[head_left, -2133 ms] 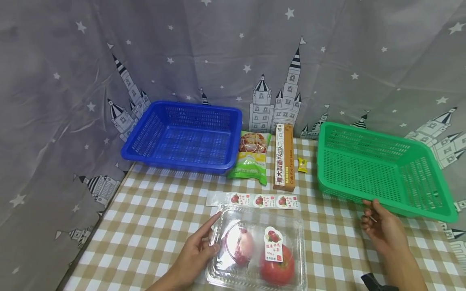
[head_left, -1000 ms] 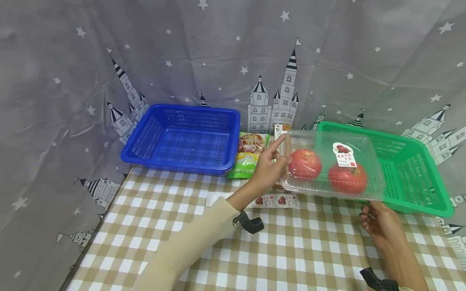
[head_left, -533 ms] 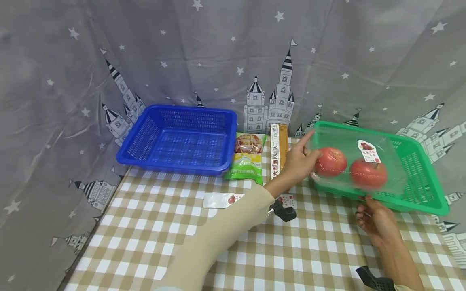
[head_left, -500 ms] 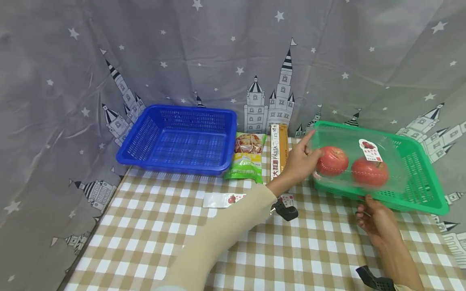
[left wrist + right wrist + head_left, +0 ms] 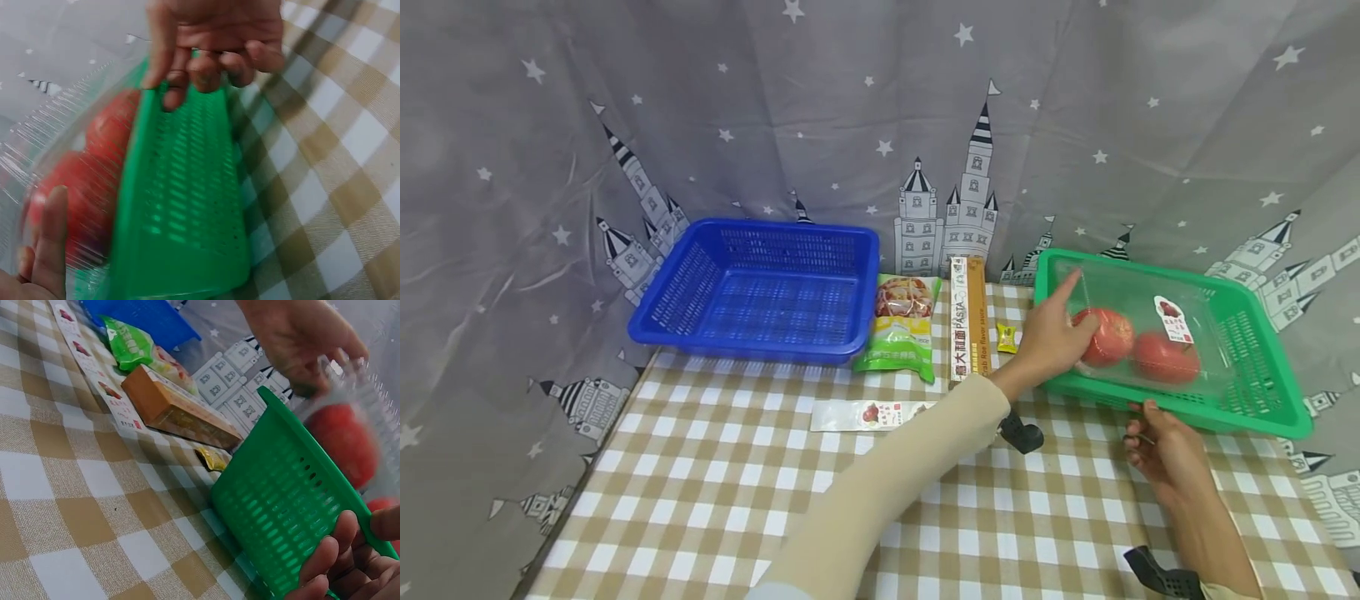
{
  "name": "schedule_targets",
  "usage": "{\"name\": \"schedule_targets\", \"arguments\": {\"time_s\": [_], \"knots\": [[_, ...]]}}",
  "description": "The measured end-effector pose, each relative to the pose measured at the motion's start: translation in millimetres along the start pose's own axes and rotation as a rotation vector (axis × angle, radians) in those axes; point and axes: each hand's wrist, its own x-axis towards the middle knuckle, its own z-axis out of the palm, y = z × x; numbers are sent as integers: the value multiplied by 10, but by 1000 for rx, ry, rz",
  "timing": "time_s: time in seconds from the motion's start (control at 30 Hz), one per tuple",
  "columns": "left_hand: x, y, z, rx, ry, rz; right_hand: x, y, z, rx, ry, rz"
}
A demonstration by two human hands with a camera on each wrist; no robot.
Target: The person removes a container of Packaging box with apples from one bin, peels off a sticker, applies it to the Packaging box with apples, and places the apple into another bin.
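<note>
A bench [image 5: 715,467] covered with a brown-and-white checked cloth is shown against a grey curtain [image 5: 820,100] printed with stars and castles. Toward the far left corner a blue basket [image 5: 758,292] is set; at the far right edge a green basket [image 5: 1262,392] is placed. Between the two baskets, along the far edge, a green snack bag [image 5: 901,333], an orange pasta box [image 5: 967,330] and a small yellow sachet [image 5: 1006,337] are laid side by side, the sachet just beside the green basket. Nearer the middle of the bench a strip of apple labels [image 5: 871,414] is seen lying flat, partly crossed by the beige sleeve [image 5: 887,492]. No object is interposed between the hands and the green basket.

A clear plastic clamshell [image 5: 1150,333] holding two red apples [image 5: 1165,357] is seen inside the green basket, its lid bearing a small white label with printed apples. Its left end is grasped by the left hand [image 5: 1054,342], thumb and fingers [image 5: 50,231] being curled about the box with the index finger extended along the lid. The right hand [image 5: 1161,450] is held at the near rim of the green basket, its fingers [image 5: 334,550] curled against the basket's outer wall.
</note>
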Motion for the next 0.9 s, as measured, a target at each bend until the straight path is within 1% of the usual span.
{"name": "schedule_targets", "arguments": {"time_s": [0.07,0.13,0.2,0.27,0.37,0.4,0.5,0.6,0.7,0.8,0.9], "knots": [[-7,-22,45,53,-13,-8,-6,3,-4,-9,5,-2],[-20,-29,78,73,-26,-30,-14,5,-13,-9,1,-5],[-24,-25,105,113,-18,-50,-22,4,-24,-11,-3,-9],[-19,-10,116,191,-15,-57,-30,6,-38,-6,-10,-14],[-8,30,128,320,-37,-69,-41,8,-62,2,-20,-13],[-3,45,131,366,-51,-73,-43,9,-69,2,-20,-12],[0,86,146,455,-107,-110,-53,14,-69,9,-21,-3],[-10,122,159,524,-163,-152,-54,18,-51,13,-20,-5],[-25,154,174,577,-246,-179,-50,11,-38,26,-14,-6],[-31,177,180,584,-340,-202,-35,-6,-29,31,-7,-6],[-28,211,173,545,-381,-240,-19,-25,-23,26,-3,-11]]}}
